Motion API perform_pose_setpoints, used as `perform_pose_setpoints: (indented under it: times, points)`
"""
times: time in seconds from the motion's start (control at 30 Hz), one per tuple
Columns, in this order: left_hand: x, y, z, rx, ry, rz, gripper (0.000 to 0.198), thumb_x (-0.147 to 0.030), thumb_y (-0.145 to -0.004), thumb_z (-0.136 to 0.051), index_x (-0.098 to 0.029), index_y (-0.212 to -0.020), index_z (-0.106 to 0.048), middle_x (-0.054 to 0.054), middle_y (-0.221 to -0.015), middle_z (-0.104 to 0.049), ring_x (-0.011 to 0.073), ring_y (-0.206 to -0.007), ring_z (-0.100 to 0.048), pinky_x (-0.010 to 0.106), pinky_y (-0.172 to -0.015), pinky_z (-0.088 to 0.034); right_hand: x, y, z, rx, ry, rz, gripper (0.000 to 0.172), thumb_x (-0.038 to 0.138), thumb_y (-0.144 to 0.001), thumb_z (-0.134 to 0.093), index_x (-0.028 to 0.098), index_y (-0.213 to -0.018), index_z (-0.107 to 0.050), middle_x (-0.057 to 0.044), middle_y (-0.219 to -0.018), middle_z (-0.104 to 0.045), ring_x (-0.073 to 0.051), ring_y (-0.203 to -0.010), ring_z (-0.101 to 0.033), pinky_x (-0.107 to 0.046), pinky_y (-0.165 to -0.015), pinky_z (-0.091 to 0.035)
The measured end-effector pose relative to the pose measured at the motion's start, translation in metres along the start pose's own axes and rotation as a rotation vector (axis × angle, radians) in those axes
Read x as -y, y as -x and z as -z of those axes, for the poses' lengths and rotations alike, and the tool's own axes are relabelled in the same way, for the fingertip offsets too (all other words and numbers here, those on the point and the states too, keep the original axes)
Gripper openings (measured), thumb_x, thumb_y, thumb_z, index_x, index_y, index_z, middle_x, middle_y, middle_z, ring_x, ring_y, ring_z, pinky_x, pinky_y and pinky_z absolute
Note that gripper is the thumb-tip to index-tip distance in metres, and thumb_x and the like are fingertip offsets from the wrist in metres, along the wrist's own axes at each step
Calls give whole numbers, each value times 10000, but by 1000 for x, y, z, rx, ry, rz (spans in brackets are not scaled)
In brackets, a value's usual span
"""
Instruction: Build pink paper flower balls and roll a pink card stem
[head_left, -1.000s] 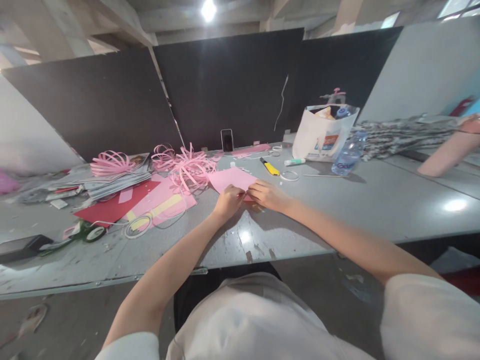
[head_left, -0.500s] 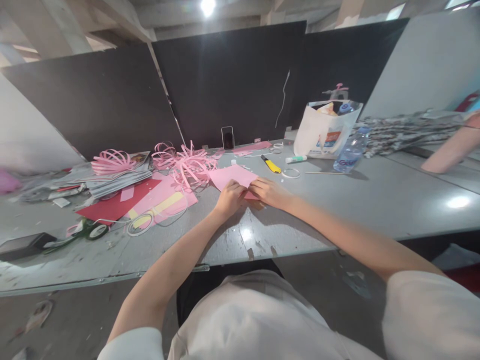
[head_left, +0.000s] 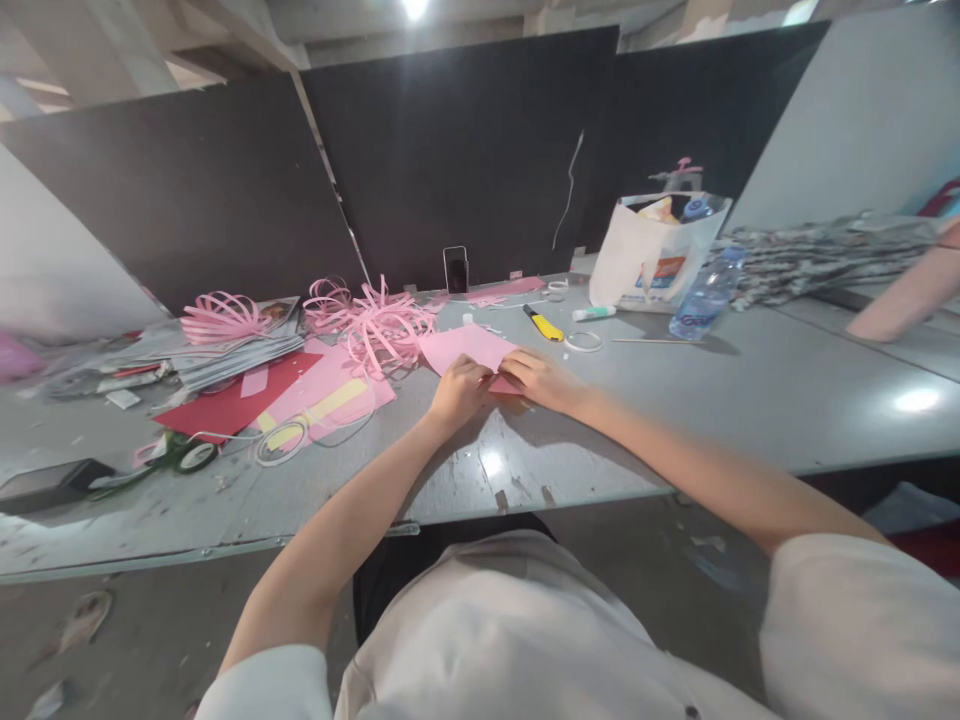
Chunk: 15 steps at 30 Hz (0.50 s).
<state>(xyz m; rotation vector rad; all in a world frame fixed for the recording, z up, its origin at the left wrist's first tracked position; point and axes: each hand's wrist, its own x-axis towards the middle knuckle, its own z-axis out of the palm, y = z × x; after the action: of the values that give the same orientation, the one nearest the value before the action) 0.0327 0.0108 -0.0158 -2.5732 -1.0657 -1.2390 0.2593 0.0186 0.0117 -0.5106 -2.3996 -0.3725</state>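
A pink sheet of paper [head_left: 466,345] lies in front of me, partly covered by my fingers. My left hand [head_left: 462,388] grips its near edge with curled fingers. Close beside it, my right hand [head_left: 541,380] pinches the same edge, the two hands almost touching. Some darker pink paper shows below the right fingers, and a brown patch lies under it on the table. My fingertips hide how the edge is folded or held. Just beyond the right hand lie a yellow utility knife [head_left: 543,322] and a white ring [head_left: 583,342].
Pink paper strips [head_left: 386,325] are heaped left of the sheet, near red paper [head_left: 240,400], a cable coil [head_left: 281,440] and green-handled scissors [head_left: 191,455]. A phone [head_left: 455,270] stands at the back. To the right are a glue stick [head_left: 594,313], a white bag [head_left: 637,255] and a water bottle [head_left: 705,297].
The hands stay at the paper's near edge, with only slight finger movement. The whole view has shifted a little.
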Motion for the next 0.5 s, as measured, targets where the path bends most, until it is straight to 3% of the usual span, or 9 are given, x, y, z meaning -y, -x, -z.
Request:
perform_pose_setpoints:
  times: [0.5]
  points:
    - [4,0,-2,11,18,4,107,-148,-1006,-699,-167,-967,-797,101,-908,-794,264,-966,-676,392,-864,-574,-5,2,0,72,-25,31,302,160,-1082,-522,128,-1305,-723,-174,-1217,-747,-315,-1203,-694,-554,-1078,-604]
